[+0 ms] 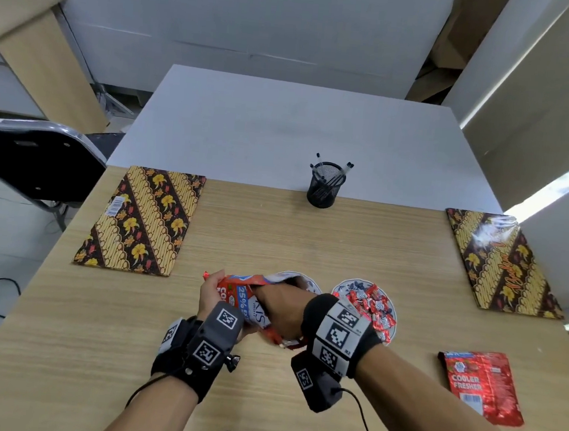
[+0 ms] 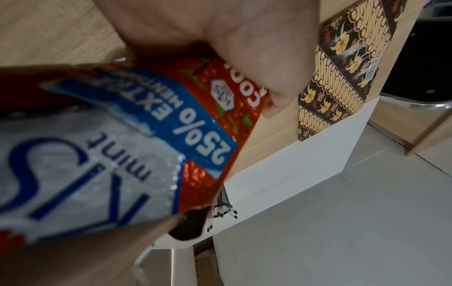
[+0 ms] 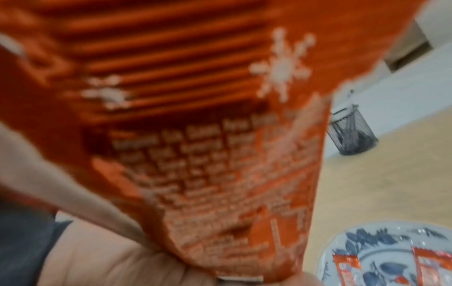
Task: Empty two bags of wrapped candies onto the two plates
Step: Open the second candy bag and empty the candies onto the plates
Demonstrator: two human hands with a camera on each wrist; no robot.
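A crinkled red foil candy bag [image 1: 249, 301] is held above the near edge of the wooden table [image 1: 274, 235], over the left of two blue-and-white patterned plates [image 1: 311, 286], its torn silver-lined mouth aimed away from the person, apparently to tip the sweets out. The left hand [image 1: 212, 293] curls its thumb and fingers round the bag's sealed end, while the right hand [image 1: 279, 313] grips the bag's body near the opening, likely to steer the pour. Whether any candy has landed on the left plate cannot be told, since the bag and hands cover it. Just right, the second plate [image 1: 340, 287] already carries a heap of red-and-white wrapped candies [image 1: 369, 307]. Further right, a flattened, seemingly spent bag [image 1: 483, 385] lies on the wood. Two glossy batik-patterned rectangles [image 1: 145, 220] flank the scene, and a black mesh pen cup [image 1: 325, 184] stands at the far middle.
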